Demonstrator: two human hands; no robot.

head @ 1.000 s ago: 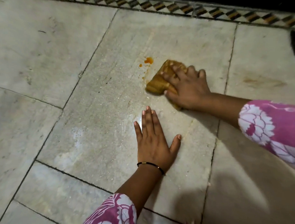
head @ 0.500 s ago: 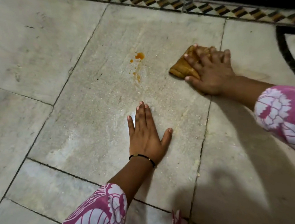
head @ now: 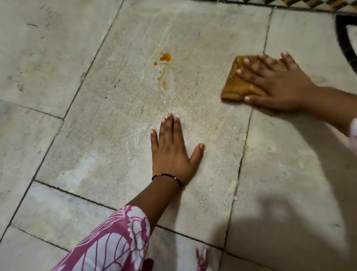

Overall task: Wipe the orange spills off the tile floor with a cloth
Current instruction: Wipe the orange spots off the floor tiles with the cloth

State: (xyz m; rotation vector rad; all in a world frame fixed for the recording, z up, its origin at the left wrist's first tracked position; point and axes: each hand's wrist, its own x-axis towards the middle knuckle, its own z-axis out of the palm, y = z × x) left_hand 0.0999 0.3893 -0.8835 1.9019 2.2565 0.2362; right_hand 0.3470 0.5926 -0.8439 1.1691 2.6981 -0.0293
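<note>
An orange spill [head: 165, 57] with smaller drips [head: 163, 82] below it marks the pale tile floor [head: 92, 121] near the middle. My right hand [head: 278, 84] presses flat on a folded, orange-stained cloth [head: 236, 85] to the right of the spill, near a grout line. The cloth's right part is hidden under the hand. My left hand [head: 172, 153] lies flat on the tile below the spill, fingers spread, holding nothing. A faint wet smear runs between the drips and the left hand.
A patterned tile border [head: 281, 0] runs along the top edge. A black curved inlay [head: 349, 46] sits at the upper right. Dark grout lines cross the floor. My pink-and-white sleeve [head: 111, 245] fills the bottom.
My right hand has slid the cloth to the right, away from the orange spill, leaving the drips uncovered. My left hand has stayed flat on the tile.
</note>
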